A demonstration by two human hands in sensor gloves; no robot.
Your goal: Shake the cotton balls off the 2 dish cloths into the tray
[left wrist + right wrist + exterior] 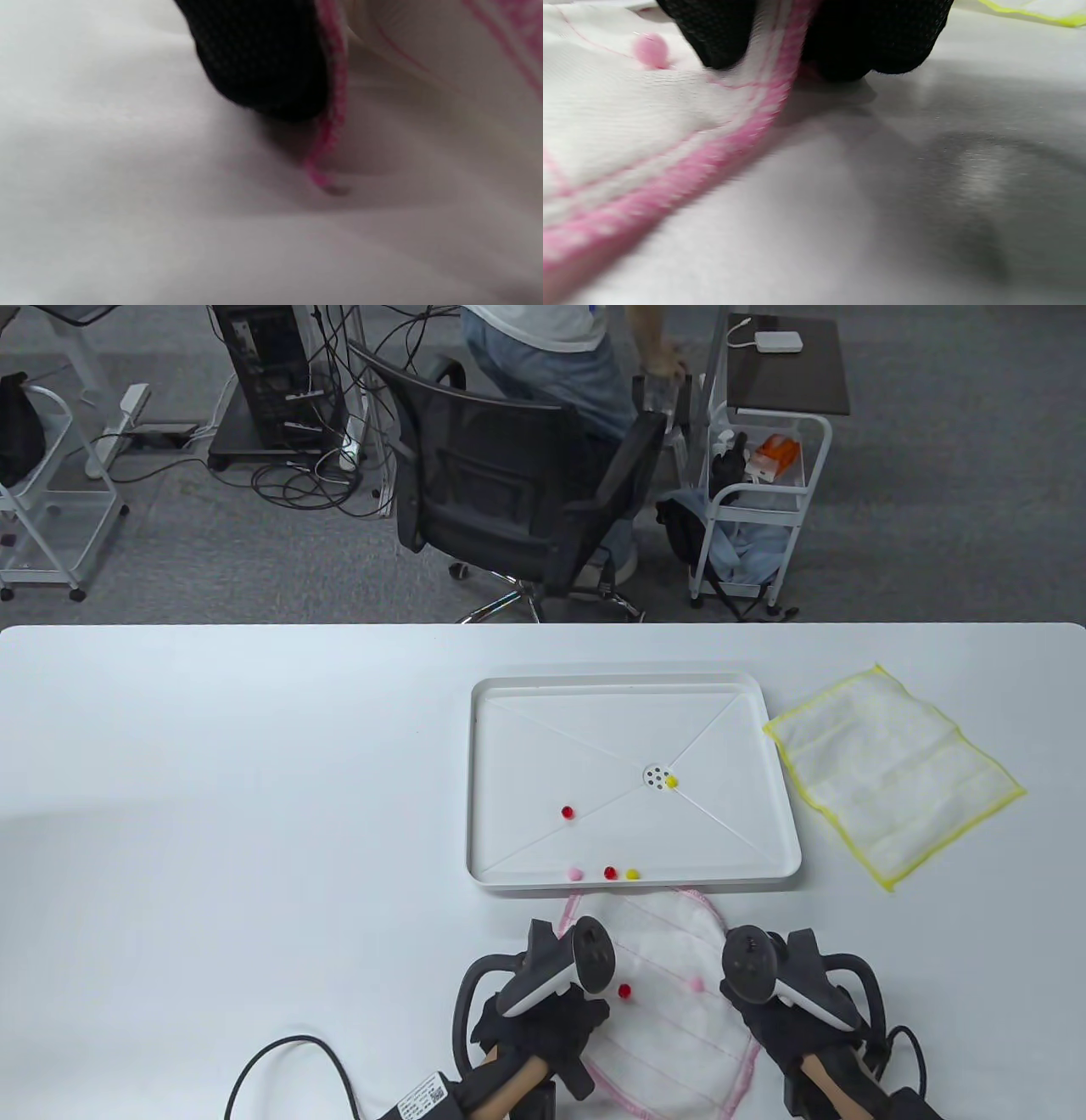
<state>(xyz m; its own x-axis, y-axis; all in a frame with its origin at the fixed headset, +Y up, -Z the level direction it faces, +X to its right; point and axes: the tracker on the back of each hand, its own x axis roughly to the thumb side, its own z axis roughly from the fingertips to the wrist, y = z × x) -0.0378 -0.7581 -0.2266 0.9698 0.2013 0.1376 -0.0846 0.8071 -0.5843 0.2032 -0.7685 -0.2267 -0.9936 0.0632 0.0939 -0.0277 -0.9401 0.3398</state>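
Note:
A white dish cloth with a pink hem (670, 1010) lies at the table's near edge, just in front of the white tray (635, 687). A red cotton ball (625, 991) and a pink cotton ball (696, 984) sit on it. My left hand (564, 1018) holds the cloth's left edge, where a gloved fingertip (263, 63) lies against the lifted hem (333, 114). My right hand (764, 1018) pinches the right edge, with the pink hem (780, 84) between two fingers (882, 38). The pink ball (651, 50) shows close by. Several red, yellow and pink balls lie in the tray. A yellow-hemmed cloth (891, 776) lies flat to the tray's right with no balls on it.
Beyond the table's far edge stand a black office chair (517, 492) with a person seated past it and a white cart (755, 509). A black cable (280, 1060) runs along the table at my left wrist.

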